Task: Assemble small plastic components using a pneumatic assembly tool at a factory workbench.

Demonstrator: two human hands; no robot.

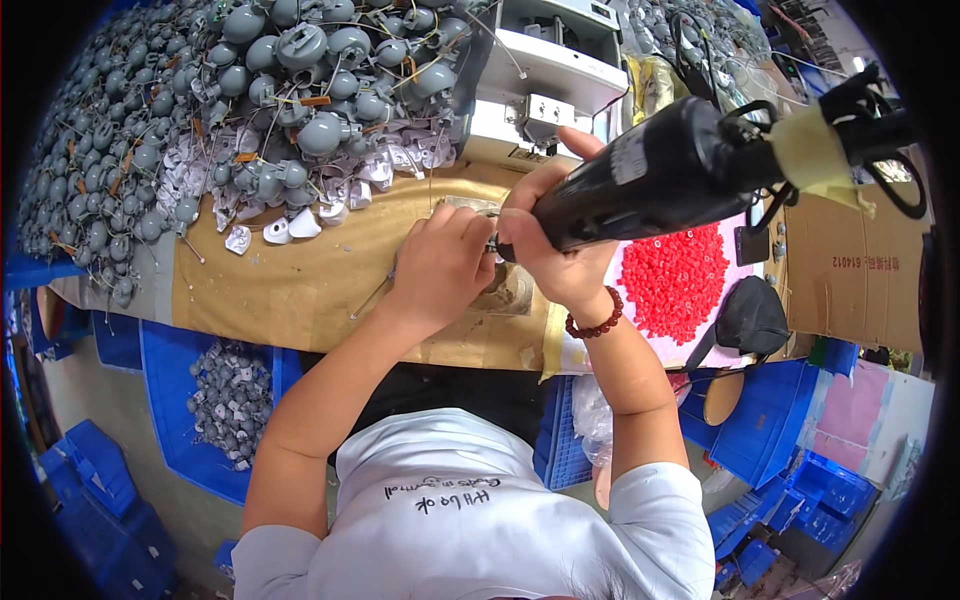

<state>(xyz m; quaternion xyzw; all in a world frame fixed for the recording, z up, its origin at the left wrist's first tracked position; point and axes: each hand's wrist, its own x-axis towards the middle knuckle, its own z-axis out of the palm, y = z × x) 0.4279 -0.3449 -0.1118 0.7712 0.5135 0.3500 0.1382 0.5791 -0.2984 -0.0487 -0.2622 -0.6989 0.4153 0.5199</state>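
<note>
Fingers and thumb of our right hand [560,240] close round the lower end of a cylindrical black tool [640,170], which slants in from the upper right; gripping it so low likely steadies its tip. Our left hand [440,265] curls, fingertips just beside that tip, probably to brace something small, though what it grasps is hidden and we cannot tell. Both hands meet near a worn plate [515,295] on the brown table covering [300,290], before our body, perhaps to spare our reach. Grey rounded parts [320,130] heap up at left, white pieces [278,232] along their near edge, and red pieces [675,280] at right, seemingly grouped by kind for easy picking.
</note>
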